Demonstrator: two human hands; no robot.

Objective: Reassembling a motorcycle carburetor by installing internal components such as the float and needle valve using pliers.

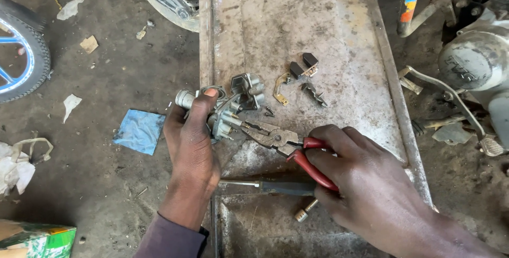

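Observation:
My left hand [192, 141] grips a small grey metal part [214, 110] with a round end and short pins, held over the left edge of a worn metal bench [297, 19]. Red-handled pliers [281, 142] are in my right hand [366, 178], their jaws touching the part's pins. A second grey metal housing [248, 89] lies just behind the part. Beside it rest a brass clip [279, 89], two small black blocks [303, 65], a dark bracket [314, 94] and tiny screws [269, 112].
A screwdriver [270, 186] and a small brass fitting [304, 211] lie on the bench near my right hand. A motorcycle engine and kick lever [466, 77] stand at right, a tyre [26, 51] at far left. A blue cloth [140, 130] and scraps lie on the dirt floor.

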